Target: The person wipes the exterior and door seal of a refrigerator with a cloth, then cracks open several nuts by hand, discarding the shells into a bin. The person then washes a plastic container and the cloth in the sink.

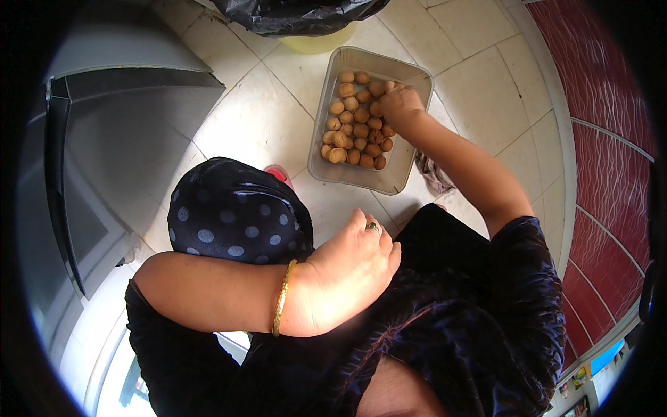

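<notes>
A translucent plastic bin stands on the floor before me, with many whole walnuts spread over its bottom in a loose, mostly single layer. My right hand reaches into the bin at its upper right, with its fingers bent down at the walnuts there; whether it grips one cannot be made out. Nearer to me, my left hand rests in front of my body, back up, its fingers curled and their tips hidden from view. It wears a ring and a gold bangle circles its wrist.
A pale yellow bucket lined with a black plastic bag stands beyond the bin. A crumpled cloth lies on the tiled floor right of the bin. A dark grey refrigerator is at left, dark red cabinet fronts at right.
</notes>
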A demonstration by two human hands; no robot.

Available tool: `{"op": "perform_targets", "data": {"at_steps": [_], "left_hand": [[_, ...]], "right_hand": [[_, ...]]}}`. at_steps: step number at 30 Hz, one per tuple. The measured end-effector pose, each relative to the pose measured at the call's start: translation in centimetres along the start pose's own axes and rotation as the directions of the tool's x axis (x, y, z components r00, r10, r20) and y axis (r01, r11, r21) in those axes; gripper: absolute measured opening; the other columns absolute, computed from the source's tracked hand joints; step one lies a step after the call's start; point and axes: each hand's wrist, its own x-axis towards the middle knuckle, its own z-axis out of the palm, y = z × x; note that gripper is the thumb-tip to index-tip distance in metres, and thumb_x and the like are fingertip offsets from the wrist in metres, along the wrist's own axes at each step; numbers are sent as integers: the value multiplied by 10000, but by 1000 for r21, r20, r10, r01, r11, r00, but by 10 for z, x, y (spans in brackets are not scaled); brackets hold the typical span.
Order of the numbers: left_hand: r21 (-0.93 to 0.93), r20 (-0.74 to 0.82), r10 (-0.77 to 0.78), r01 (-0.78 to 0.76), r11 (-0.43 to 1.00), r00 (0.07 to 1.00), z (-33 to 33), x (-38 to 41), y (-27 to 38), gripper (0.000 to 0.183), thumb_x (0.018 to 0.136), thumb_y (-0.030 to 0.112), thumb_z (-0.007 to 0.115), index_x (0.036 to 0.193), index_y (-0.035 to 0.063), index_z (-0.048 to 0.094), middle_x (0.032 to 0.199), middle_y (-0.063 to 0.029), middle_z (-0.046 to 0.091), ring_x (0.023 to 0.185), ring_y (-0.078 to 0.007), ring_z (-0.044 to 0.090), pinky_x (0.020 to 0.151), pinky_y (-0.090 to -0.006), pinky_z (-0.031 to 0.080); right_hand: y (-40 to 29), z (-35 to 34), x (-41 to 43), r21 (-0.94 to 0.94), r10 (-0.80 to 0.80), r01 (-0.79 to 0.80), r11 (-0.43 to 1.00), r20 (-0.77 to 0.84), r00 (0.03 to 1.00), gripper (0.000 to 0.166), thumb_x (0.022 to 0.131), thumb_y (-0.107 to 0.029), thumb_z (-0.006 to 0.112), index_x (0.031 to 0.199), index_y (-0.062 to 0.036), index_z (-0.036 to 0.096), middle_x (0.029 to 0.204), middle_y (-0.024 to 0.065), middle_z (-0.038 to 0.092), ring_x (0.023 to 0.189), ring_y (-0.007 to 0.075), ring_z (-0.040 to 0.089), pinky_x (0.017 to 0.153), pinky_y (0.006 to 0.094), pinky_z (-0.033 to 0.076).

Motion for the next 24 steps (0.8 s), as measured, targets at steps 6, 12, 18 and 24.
{"op": "perform_targets", "data": {"at_steps": [6, 12, 18, 24], "left_hand": [[-34, -13, -11, 11, 999, 1000, 2, 1, -4, 212, 824, 183, 559, 987, 57, 610, 830, -41, 617, 858, -175, 584, 797, -326, 402], [-182, -49, -30, 20, 983, 998, 10, 0, -15, 207, 797, 161, 558, 969, 52, 597, 842, -55, 615, 830, -189, 586, 760, -316, 427], [-294, -168, -292, 235, 927, 942, -21, 0, -64, 248, 855, 183, 604, 1044, 22, 610, 821, -120, 635, 773, -279, 626, 694, -389, 487], [-814, -164, -812, 389, 432, 559, -45, 2, -100, 223, 965, 198, 529, 987, -1, 627, 880, -34, 639, 852, -109, 598, 776, -274, 489]], "right_hand": [[-15, 58, 28, -260, 120, -131, 957, -57, 991, 331, 821, -194, 657, 1135, -89, 647, 1226, 122, 513, 1110, 244, 555, 817, 314, 518], [19, 29, 8, 326, 86, -94, 941, 39, 995, 367, 789, -153, 671, 1140, -61, 623, 1246, 149, 524, 1149, 248, 554, 864, 320, 508], [19, -42, -72, 919, -253, 274, 283, -204, 946, 421, 829, -35, 682, 1223, -60, 537, 1116, 64, 580, 1015, 178, 588, 900, 307, 481], [12, -78, -127, 770, -289, 634, 73, -592, 752, 437, 834, 2, 669, 1248, -70, 551, 1226, 43, 478, 1163, 160, 491, 983, 322, 436]]}}
